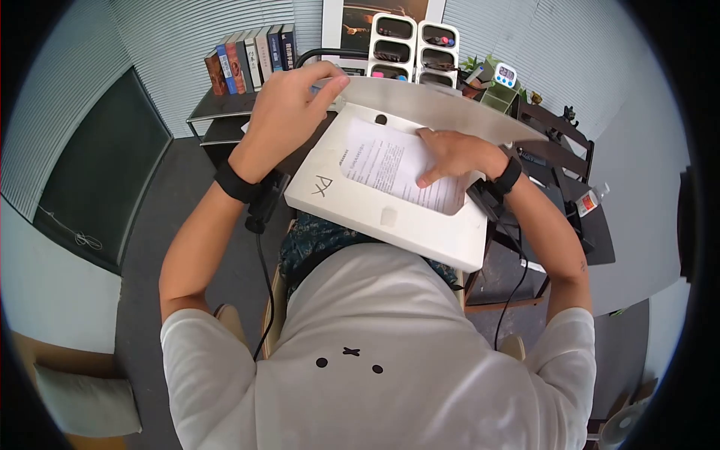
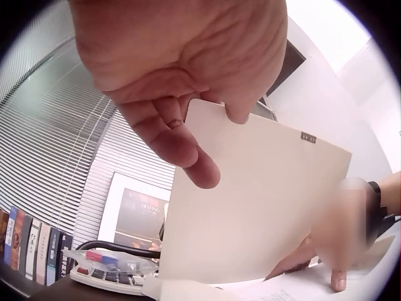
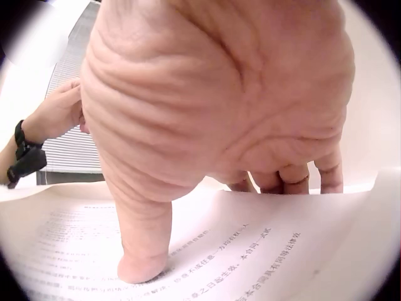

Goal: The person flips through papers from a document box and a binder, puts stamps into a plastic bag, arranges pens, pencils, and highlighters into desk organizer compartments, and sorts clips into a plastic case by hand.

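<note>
1. The left hand (image 1: 289, 112) pinches the tall white lid (image 1: 442, 105) near its top corner, with the thumb and fingers on the 2 sides of it.
2. The lid stands up, tilted, at the far side of the white box (image 1: 337, 201).
3. The right hand (image 1: 459, 154) reaches into the box. It is open, with its thumb (image 3: 143, 266) spread apart from the other fingers (image 3: 294, 182).
4. That thumb's tip touches the top of the papers (image 1: 381, 163). The other fingers go down by the far edge of the papers, and their tips are hidden.
5. The papers lie in the middle of the box, with rows of small black print on top.
6. The box is in front of the person's belly, over the lap. It has a black mark on its near left part and a dark round hole (image 1: 381, 119) by the lid.
7. Past the lid stand 2 white racks (image 1: 393, 49). Books (image 1: 255, 60) stand to the left, and a bottle (image 1: 591, 200) is to the right.
</note>
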### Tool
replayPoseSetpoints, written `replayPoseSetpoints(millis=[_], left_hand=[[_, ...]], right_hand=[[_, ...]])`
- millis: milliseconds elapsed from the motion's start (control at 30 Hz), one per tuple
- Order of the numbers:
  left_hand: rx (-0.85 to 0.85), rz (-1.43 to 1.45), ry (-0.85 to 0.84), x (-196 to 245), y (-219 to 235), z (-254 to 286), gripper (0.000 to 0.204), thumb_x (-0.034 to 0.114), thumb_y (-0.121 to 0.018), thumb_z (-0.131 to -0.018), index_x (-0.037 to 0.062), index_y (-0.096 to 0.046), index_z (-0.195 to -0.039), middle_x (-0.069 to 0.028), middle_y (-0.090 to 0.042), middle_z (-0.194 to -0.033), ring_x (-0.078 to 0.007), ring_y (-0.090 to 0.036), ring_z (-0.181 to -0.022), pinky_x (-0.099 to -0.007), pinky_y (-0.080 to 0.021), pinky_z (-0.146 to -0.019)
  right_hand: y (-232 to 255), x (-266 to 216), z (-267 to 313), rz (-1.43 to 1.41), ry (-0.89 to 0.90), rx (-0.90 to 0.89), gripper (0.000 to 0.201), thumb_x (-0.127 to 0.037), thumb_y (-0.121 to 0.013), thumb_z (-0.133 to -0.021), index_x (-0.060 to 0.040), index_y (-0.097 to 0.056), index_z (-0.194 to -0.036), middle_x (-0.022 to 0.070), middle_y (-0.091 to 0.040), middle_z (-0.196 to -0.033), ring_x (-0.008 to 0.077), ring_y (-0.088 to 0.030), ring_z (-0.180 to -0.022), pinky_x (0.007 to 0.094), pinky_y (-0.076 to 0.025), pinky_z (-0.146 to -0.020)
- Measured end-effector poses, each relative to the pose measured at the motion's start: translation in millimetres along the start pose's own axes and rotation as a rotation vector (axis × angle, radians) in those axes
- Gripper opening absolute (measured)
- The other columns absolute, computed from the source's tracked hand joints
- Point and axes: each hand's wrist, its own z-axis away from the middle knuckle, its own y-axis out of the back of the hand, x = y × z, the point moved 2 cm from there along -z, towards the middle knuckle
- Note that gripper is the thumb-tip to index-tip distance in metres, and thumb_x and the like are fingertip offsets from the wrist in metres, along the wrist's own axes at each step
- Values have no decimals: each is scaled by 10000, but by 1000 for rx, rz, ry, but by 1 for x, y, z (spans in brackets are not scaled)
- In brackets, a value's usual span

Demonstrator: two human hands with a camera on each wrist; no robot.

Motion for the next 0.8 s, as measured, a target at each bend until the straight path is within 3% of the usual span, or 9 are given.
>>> replayPoseSetpoints(millis=[133,200,233,300,433,533,600,667,800], left_hand=[[65,-80,-78,-4,-2,2,321,320,-634,-1080,28,-749,-1148,-92,-680,-662,-157,-737,-611,-286,-497,-547],[35,-70,-103,-3,-3,3,324,315,-636,-1077,24,-750,-1160,-122,-681,-670,-194,-750,-626,-299,-507,-553],[47,-69,-95,-4,-3,3,324,315,-636,-1077,24,-750,-1160,-122,-681,-670,-194,-750,-626,-299,-507,-553],[64,-82,-144,-2,-2,4,310,295,-646,-1067,13,-754,-1140,-132,-693,-692,-215,-720,-585,-311,-506,-554],[36,-120,-100,3,3,3,288,269,-657,-1055,3,-753,-1107,-154,-707,-745,-239,-703,-603,-325,-520,-590],[100,-53,-169,5,3,0,277,251,-665,-1048,-13,-747,-1066,-175,-714,-797,-251,-669,-626,-335,-515,-620],[140,-33,-214,9,0,1,275,248,-668,-1045,-16,-747,-1053,-179,-716,-812,-251,-652,-655,-343,-499,-627],[171,-29,-231,12,-3,1,275,249,-670,-1044,-15,-746,-1051,-174,-713,-811,-249,-651,-656,-339,-500,-631],[212,-73,-235,20,6,-15,277,254,-684,-1036,-18,-735,-1034,-164,-682,-784,-230,-661,-667,-324,-515,-648]], right_hand=[[-9,20,-10,-22,41,106,895,-434,-893,-770,125,-567,-1388,273,-731,-1171,397,-703,-1129,422,-543,-983],[-6,23,-10,-395,42,26,625,-320,-855,-821,101,-682,-1248,208,-766,-1083,304,-730,-1022,381,-551,-935],[-7,24,-9,-384,45,18,625,-320,-855,-821,101,-682,-1248,208,-766,-1083,304,-730,-1022,381,-551,-935],[-9,24,-2,-572,39,197,381,-176,-788,-874,83,-727,-1147,158,-774,-1025,232,-726,-944,351,-556,-884],[-9,12,17,-450,150,362,306,-58,-710,-908,48,-700,-1195,179,-763,-960,264,-731,-861,379,-559,-827],[-8,-6,32,-253,67,473,355,-51,-721,-927,63,-651,-1255,184,-734,-1007,234,-697,-853,363,-554,-789],[-17,-2,37,-204,93,574,382,-59,-723,-925,53,-642,-1282,218,-709,-1002,272,-687,-836,379,-545,-770],[-18,0,43,-213,83,703,387,-65,-736,-925,43,-649,-1287,177,-716,-1007,234,-670,-829,364,-536,-757],[-16,11,58,-311,107,678,413,-127,-764,-921,-7,-666,-1304,185,-724,-1017,272,-687,-849,376,-534,-761]])
